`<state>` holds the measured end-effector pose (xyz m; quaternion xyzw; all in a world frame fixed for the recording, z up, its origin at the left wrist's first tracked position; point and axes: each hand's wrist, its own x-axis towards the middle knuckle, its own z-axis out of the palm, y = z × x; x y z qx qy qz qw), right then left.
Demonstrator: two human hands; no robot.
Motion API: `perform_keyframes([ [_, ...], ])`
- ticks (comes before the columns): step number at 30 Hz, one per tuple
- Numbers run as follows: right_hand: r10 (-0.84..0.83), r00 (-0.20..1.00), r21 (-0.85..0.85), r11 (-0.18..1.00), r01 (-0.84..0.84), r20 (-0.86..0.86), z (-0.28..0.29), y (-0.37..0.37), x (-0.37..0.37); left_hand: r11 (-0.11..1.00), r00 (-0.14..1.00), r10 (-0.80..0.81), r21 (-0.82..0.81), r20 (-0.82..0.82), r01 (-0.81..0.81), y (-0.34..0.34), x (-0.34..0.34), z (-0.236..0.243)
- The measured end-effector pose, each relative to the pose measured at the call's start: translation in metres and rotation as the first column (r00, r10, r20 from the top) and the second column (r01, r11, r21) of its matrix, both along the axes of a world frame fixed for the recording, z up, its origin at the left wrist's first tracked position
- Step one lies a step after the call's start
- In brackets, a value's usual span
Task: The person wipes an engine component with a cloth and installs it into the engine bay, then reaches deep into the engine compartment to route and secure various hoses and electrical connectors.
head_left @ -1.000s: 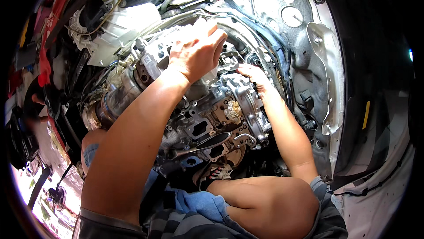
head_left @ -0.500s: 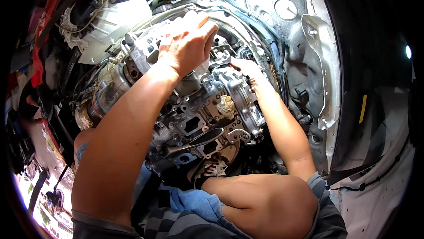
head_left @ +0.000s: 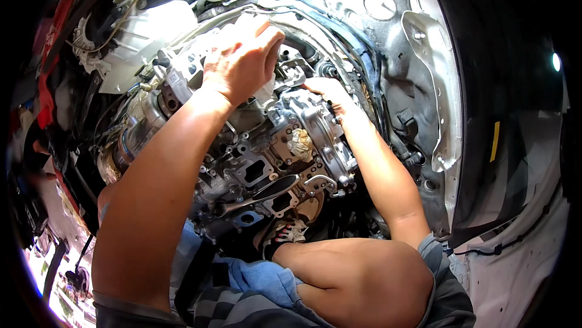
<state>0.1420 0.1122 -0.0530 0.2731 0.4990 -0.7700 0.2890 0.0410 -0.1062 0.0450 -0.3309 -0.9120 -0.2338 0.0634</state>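
Observation:
A bare metal engine (head_left: 251, 167) with open ports lies in the car's engine bay. Over its far side is my left hand (head_left: 242, 55), back up and fingers curled down. Something whitish shows under that palm, but what the fingers hold is hidden. My right hand (head_left: 330, 93) reaches to the far right end of the engine, beside the silver cover (head_left: 318, 128). One digit bends onto a small metal part there; the other fingers are mostly out of sight. Crumpled tan paper (head_left: 299, 145) sits on the engine face. A ratchet-like tool (head_left: 273, 190) rests across the near ports.
Bundled hoses and wiring (head_left: 367, 55) curve along the far right of the bay. A white plastic housing (head_left: 148, 31) stands far left. At the right is the grey fender edge (head_left: 433, 85). My bent knee (head_left: 370, 273) and shoe (head_left: 285, 231) are close to the engine's near side.
The whole scene has shifted slightly left and up in view. Both hands keep nearly the same places on the engine.

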Motion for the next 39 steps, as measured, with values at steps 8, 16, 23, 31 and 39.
perform_keyframes([
  [8,0.058,0.992,0.203,0.976,-0.079,0.111,-0.007,-0.009,-0.007,0.998,1.0,-0.016,0.063,0.025,0.015,0.004,0.002,0.004],
  [16,0.107,0.992,0.24,0.963,-0.119,0.062,-0.006,-0.005,-0.006,0.999,1.0,-0.031,0.017,-0.006,0.031,0.007,0.0,0.007],
  [23,-0.034,0.993,0.021,0.999,0.036,-0.116,-0.016,-0.004,0.004,0.999,0.999,-0.02,0.046,0.038,0.018,0.005,0.0,0.003],
  [31,-0.075,0.996,0.012,0.997,0.076,-0.042,-0.009,-0.005,0.001,0.998,1.0,0.011,-0.067,0.024,-0.009,0.006,0.001,0.006],
  [39,0.038,0.995,0.127,0.992,-0.025,-0.094,-0.022,-0.002,0.003,1.0,0.993,-0.011,0.003,0.114,0.011,0.006,0.002,0.008],
])
